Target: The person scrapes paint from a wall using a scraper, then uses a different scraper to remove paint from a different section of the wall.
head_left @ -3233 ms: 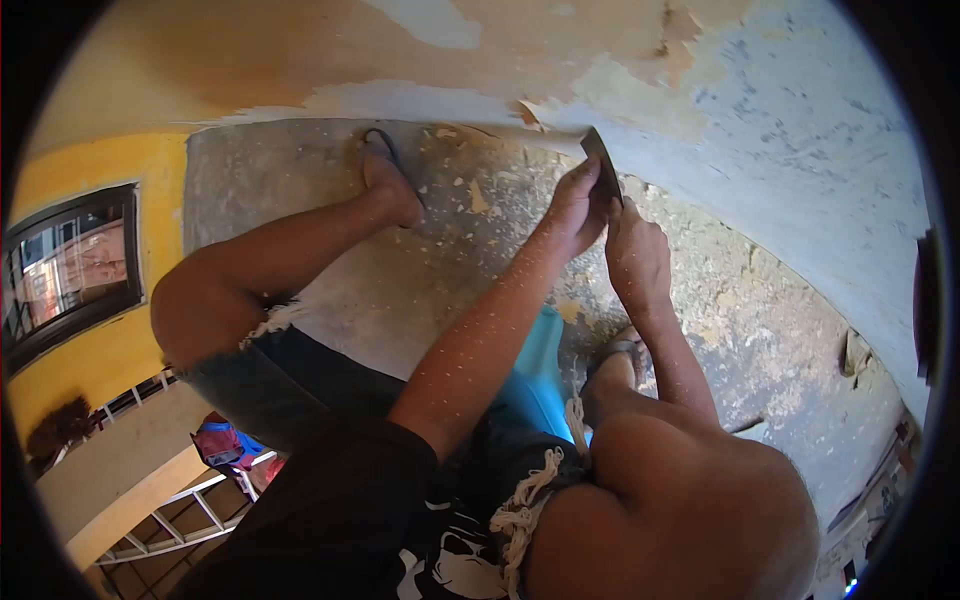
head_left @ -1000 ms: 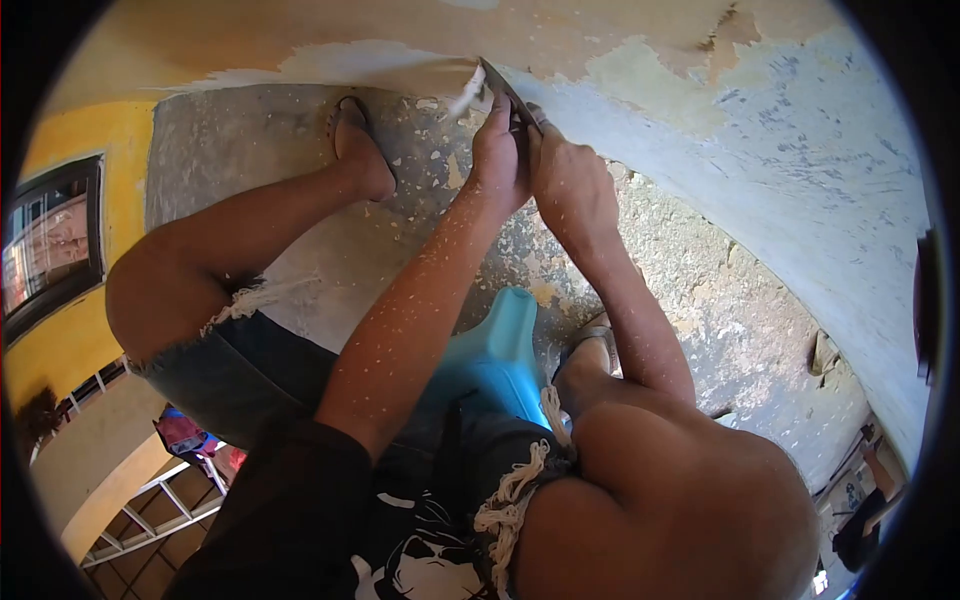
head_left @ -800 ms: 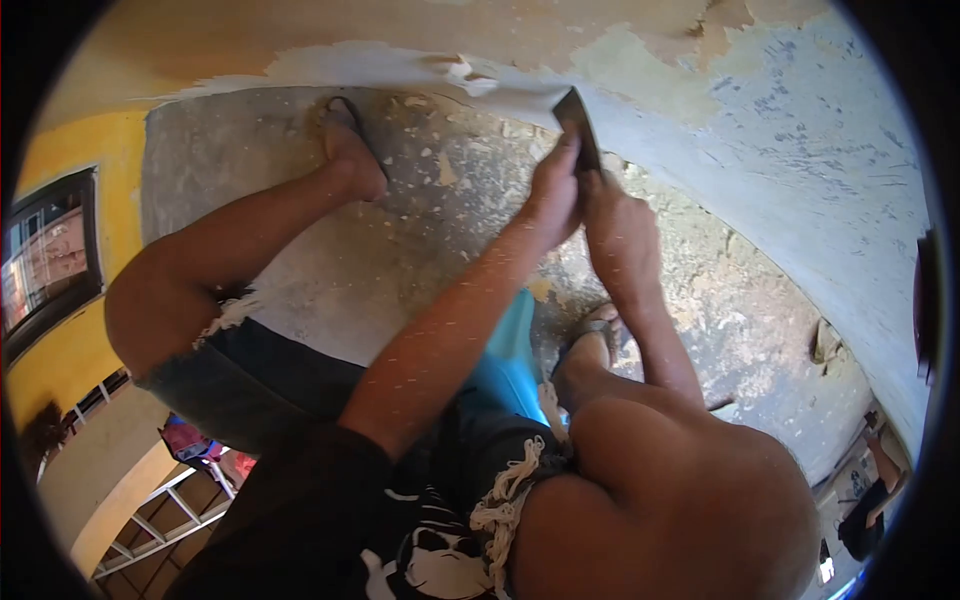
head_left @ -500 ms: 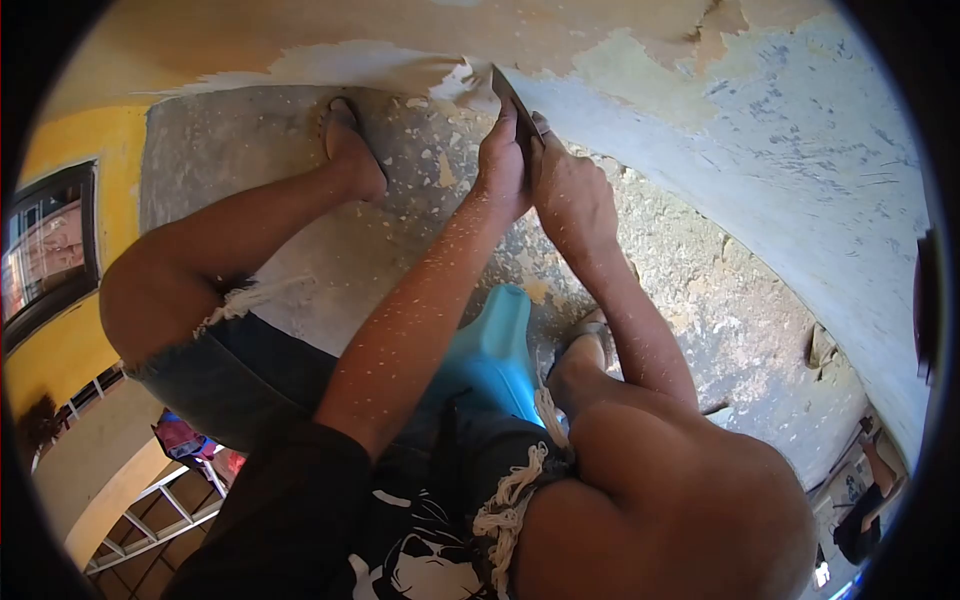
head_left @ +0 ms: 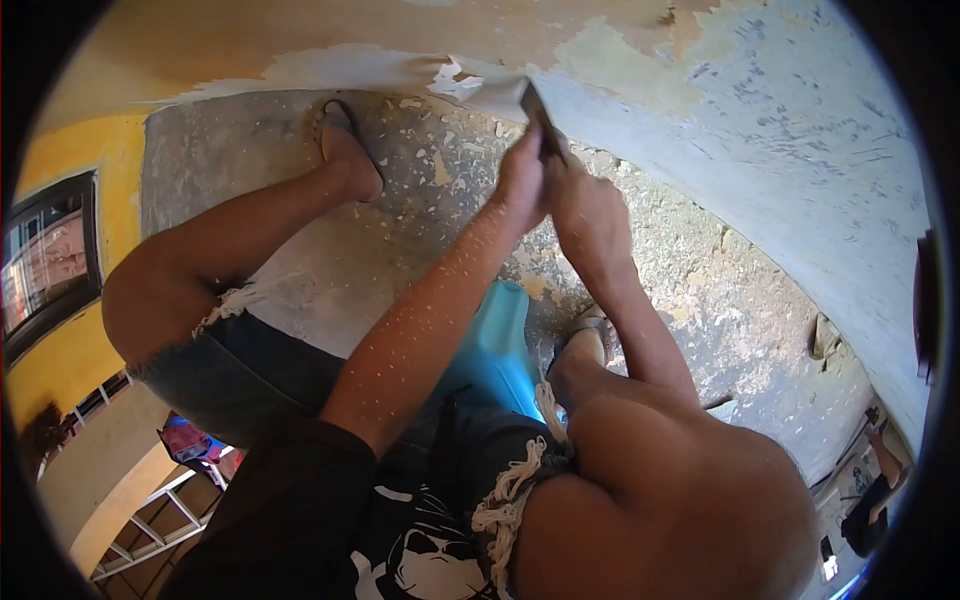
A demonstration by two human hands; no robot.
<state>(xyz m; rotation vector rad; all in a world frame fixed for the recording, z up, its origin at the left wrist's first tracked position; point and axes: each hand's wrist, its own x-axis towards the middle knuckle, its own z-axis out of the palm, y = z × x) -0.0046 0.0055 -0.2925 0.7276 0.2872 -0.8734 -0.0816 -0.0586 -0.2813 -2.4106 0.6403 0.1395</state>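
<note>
A scraper (head_left: 537, 108) with a flat, dark metal blade points up at the lower part of the wall (head_left: 680, 110), its tip at or very near the surface. My right hand (head_left: 592, 222) is closed round its handle end, which the fingers mostly hide. Beside it, my left hand (head_left: 522, 185) is closed against the blade side, thumb pointing along the metal. To the left of the tip, a torn flap of pale paint (head_left: 455, 78) curls off the wall. Pale flecks speckle both forearms.
Paint chips litter the worn floor (head_left: 290, 240). A turquoise plastic stool (head_left: 495, 345) is between my legs. A ladder (head_left: 160, 525) lies at the lower left, below a yellow wall (head_left: 120, 140). Another person (head_left: 868, 515) is at the far lower right.
Both hands and the scraper have shifted right and slightly down in the view, away from the torn paint flap. The grip looks the same.
</note>
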